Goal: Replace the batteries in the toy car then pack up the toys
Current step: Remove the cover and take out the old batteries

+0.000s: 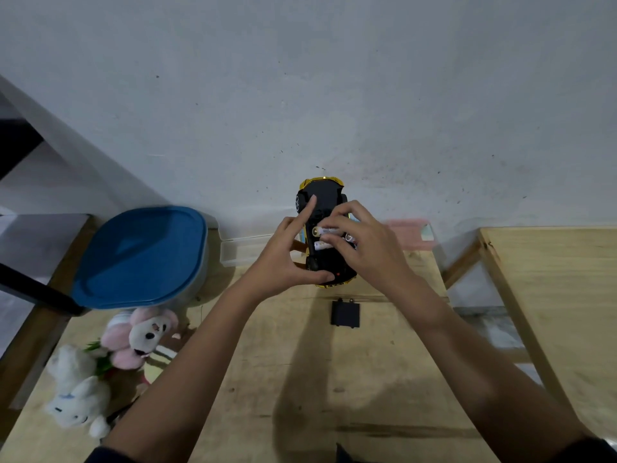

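A yellow toy car (pixel 325 195) is held upside down above the wooden table (pixel 300 362), its black underside facing me. My left hand (pixel 283 259) grips the car's near end, thumb curled under it and index finger stretched along the underside. My right hand (pixel 364 242) pinches white batteries (pixel 325 232) at the open battery compartment. The black battery cover (pixel 345 314) lies flat on the table just below the car.
A blue-lidded storage bin (pixel 140 255) stands at the left. Plush toys, a pink-and-white one (pixel 140 335) and a white one (pixel 76 389), lie at the front left. A clear container (pixel 240 250) and a pink box (pixel 410 232) sit by the wall. Another wooden table (pixel 554 295) stands right.
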